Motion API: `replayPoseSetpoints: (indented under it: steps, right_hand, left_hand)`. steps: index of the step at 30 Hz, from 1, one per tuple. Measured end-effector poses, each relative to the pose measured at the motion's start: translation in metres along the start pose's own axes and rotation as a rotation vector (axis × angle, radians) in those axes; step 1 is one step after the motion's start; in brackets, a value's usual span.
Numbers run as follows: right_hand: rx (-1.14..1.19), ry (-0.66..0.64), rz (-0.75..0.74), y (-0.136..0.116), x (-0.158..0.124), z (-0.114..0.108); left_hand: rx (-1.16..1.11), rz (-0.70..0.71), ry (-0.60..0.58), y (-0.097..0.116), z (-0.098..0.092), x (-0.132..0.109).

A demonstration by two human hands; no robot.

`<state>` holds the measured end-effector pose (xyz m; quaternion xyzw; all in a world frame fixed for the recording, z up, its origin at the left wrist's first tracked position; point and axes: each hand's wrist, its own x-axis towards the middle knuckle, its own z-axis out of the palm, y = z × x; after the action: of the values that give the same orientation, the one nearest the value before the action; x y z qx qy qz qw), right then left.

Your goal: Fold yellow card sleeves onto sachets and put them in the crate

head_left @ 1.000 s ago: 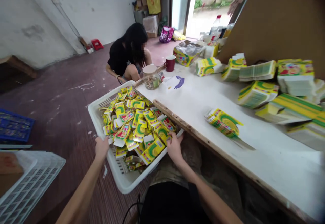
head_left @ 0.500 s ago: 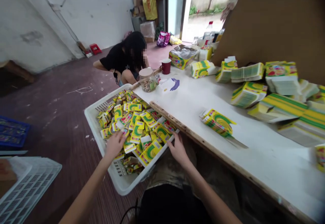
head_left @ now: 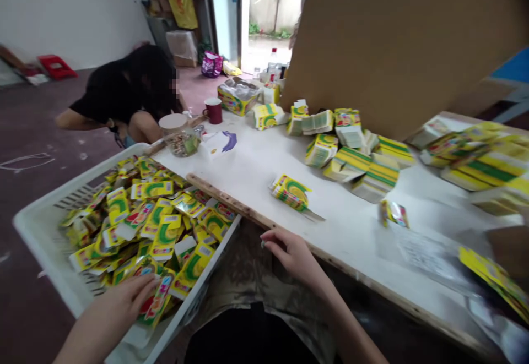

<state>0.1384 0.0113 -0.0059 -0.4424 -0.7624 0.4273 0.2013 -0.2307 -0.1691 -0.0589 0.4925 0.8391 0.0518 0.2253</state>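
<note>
My left hand (head_left: 119,303) is over the near side of a white plastic basket (head_left: 39,243), closed on a small flat yellow-green carton (head_left: 159,300) with red lettering. Its thumb and fingers pinch the carton's upper edge. Many similar cartons (head_left: 165,234) lie heaped in the basket. By the table's wooden edge, my right hand (head_left: 289,254) has its thumb and fingertips pinched together. A tiny pale bit shows at those fingertips, too small to name. A bundle of flat cartons (head_left: 291,192) lies on the table beyond this hand, with a thin blade-like strip sticking out.
Stacks of unfolded cartons (head_left: 351,163) cover the table's far side (head_left: 248,160). A lidded glass jar (head_left: 179,138), a red mug (head_left: 214,112) and an open box (head_left: 237,97) stand at its left end. A co-worker (head_left: 136,88) crouches beyond the basket. A large cardboard sheet (head_left: 392,39) leans behind.
The view has swung right and closer to the basket. My right hand has left the basket's rim and now pinches by the table edge. My left hand has a carton in its fingers.
</note>
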Motion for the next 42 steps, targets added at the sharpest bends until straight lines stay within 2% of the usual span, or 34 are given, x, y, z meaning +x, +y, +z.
replayPoseSetpoints:
  steps: [3, 5, 8, 12, 16, 19, 21, 23, 26, 29, 31, 32, 33, 34, 35, 36, 38, 40, 42]
  right_hand:
    - [-0.203, 0.274, 0.103, 0.011, 0.015, -0.032]
    - [-0.301, 0.415, 0.178, 0.026, 0.028, -0.049]
    - [-0.423, 0.534, 0.267, 0.05, 0.046, -0.061]
    - [-0.532, 0.527, 0.318, 0.066, 0.062, -0.063]
    - [-0.582, 0.508, 0.311, 0.071, 0.067, -0.06]
    - [-0.649, 0.521, 0.332, 0.075, 0.066, -0.057]
    - [-0.657, 0.546, 0.326, 0.078, 0.064, -0.056]
    - [-0.604, 0.597, 0.29, 0.079, 0.061, -0.059]
    - [-0.466, 0.704, 0.265, 0.072, 0.055, -0.067]
    - [-0.249, 0.784, 0.258, 0.046, 0.044, -0.066]
    - [-0.063, 0.724, 0.198, 0.021, 0.036, -0.052]
    - [0.037, 0.63, 0.138, 0.007, 0.031, -0.041]
    - [0.092, 0.47, 0.067, -0.006, 0.027, -0.028]
    - [0.128, 0.329, 0.002, -0.017, 0.022, -0.014]
    - [0.176, 0.181, -0.044, -0.027, 0.018, -0.001]
    - [0.243, 0.091, -0.062, -0.034, 0.013, 0.012]
    - [0.373, 0.032, -0.049, -0.041, 0.006, 0.03]
    - [0.455, 0.068, -0.039, -0.042, -0.001, 0.041]
    - [0.493, 0.103, -0.051, -0.042, -0.005, 0.047]
  left_hand:
    - [-0.011, -0.035, 0.093, 0.009, 0.0, 0.026]
    - [-0.041, 0.039, 0.126, 0.014, 0.009, 0.037]
    - [-0.057, 0.18, 0.207, 0.024, 0.022, 0.042]
    - [-0.084, 0.216, 0.182, 0.041, 0.018, 0.031]
    - [-0.128, 0.12, 0.226, 0.052, 0.012, 0.021]
    - [-0.162, 0.038, 0.277, 0.054, 0.017, 0.019]
    - [-0.195, 0.038, 0.318, 0.055, 0.022, 0.018]
    - [-0.246, 0.073, 0.361, 0.056, 0.023, 0.019]
    - [-0.357, 0.121, 0.447, 0.065, 0.013, 0.022]
    - [-0.511, 0.177, 0.529, 0.091, -0.001, 0.026]
    - [-0.632, 0.286, 0.486, 0.124, -0.005, 0.026]
    - [-0.706, 0.364, 0.428, 0.144, -0.004, 0.025]
    - [-0.811, 0.466, 0.348, 0.165, -0.002, 0.024]
    - [-1.131, 0.596, 0.187, 0.187, 0.002, 0.021]
    - [-1.412, 0.636, 0.062, 0.207, 0.006, 0.018]
    - [-1.602, 0.641, -0.053, 0.226, 0.01, 0.016]
    - [-1.78, 0.618, -0.101, 0.255, 0.017, 0.011]
    - [-1.868, 0.507, -0.04, 0.27, 0.02, 0.011]
    - [-1.925, 0.363, 0.049, 0.275, 0.019, 0.013]
